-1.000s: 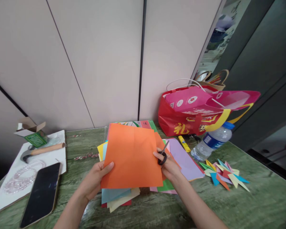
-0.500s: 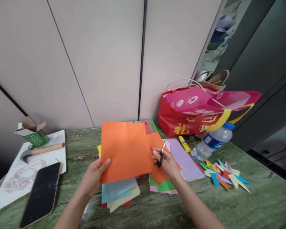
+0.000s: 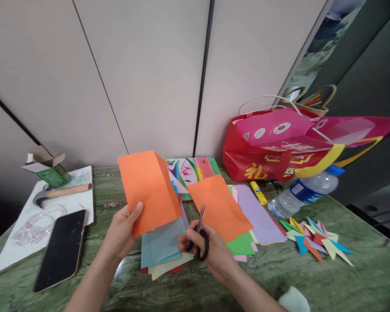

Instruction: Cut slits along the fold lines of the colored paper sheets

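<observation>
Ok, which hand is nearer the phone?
Left. The left hand, holding orange paper, is right of the phone; the right hand, holding scissors, is farther right.

Seems a craft corner, home or office I cannot tell: marble-pattern desk [image 3: 156,299] w/ pale panels [image 3: 149,78] along back edge, scissors [image 3: 202,214], glue stick [image 3: 258,193] nr back edge, folded-paper stars [image 3: 319,239] nr R edge.

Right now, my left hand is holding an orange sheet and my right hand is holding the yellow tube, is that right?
Not quite: the right hand holds the scissors. The yellow tube lies on the table, as the head view shows. The left hand is indeed holding an orange sheet.
</observation>
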The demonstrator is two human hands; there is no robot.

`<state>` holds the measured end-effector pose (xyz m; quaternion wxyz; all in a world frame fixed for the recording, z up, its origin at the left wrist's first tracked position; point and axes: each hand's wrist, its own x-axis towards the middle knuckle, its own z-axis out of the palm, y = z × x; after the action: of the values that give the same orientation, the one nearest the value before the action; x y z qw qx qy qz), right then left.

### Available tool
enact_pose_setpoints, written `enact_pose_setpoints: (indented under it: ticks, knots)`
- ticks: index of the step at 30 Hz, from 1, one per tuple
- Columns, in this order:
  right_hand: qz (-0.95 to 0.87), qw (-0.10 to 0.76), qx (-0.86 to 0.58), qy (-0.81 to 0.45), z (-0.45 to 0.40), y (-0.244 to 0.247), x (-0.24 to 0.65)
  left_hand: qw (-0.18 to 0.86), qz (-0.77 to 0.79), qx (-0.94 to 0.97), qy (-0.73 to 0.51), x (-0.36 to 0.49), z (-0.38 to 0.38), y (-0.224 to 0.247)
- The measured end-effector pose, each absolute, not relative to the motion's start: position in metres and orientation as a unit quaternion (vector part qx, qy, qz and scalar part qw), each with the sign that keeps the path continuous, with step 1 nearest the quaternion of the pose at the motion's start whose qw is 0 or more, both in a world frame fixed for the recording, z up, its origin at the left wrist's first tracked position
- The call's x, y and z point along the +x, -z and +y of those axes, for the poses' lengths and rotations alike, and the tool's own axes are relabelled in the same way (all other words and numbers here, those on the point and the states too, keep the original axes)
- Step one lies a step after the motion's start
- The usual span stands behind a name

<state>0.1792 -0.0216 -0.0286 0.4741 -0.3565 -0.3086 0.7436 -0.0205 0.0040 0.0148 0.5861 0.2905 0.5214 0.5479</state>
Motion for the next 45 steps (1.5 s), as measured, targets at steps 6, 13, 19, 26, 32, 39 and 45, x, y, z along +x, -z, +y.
enact_pose_setpoints:
  ticks: [6, 13, 19, 26, 32, 39, 45]
  knots:
    - [-0.267, 0.568, -0.381, -0.679, 0.004, 0.034, 0.196, 0.686, 0.472, 0.298, -0.467, -0.009, -0.013, -0.029]
    - [-0.27, 0.584, -0.361, -0.675, 0.008, 0.029, 0.205, 0.705, 0.465, 0.322, -0.429, -0.007, -0.015, -0.028]
    - [-0.274, 0.647, -0.464, -0.539, 0.017, 0.036, 0.218, 0.654, 0.506, 0.327, -0.457, -0.009, -0.005, -0.019]
    - [-0.284, 0.641, -0.471, -0.535, 0.028, 0.045, 0.229, 0.644, 0.518, 0.316, -0.465, -0.011, -0.001, -0.016]
    - [-0.259, 0.678, -0.46, -0.512, 0.037, 0.046, 0.244, 0.694, 0.495, 0.369, -0.37, -0.017, -0.007, -0.022]
    - [-0.251, 0.696, -0.487, -0.465, 0.033, 0.043, 0.244, 0.718, 0.479, 0.363, -0.351, -0.011, -0.008, -0.013]
    - [-0.231, 0.709, -0.498, -0.442, 0.037, 0.049, 0.248, 0.711, 0.471, 0.36, -0.377, -0.009, -0.006, -0.01]
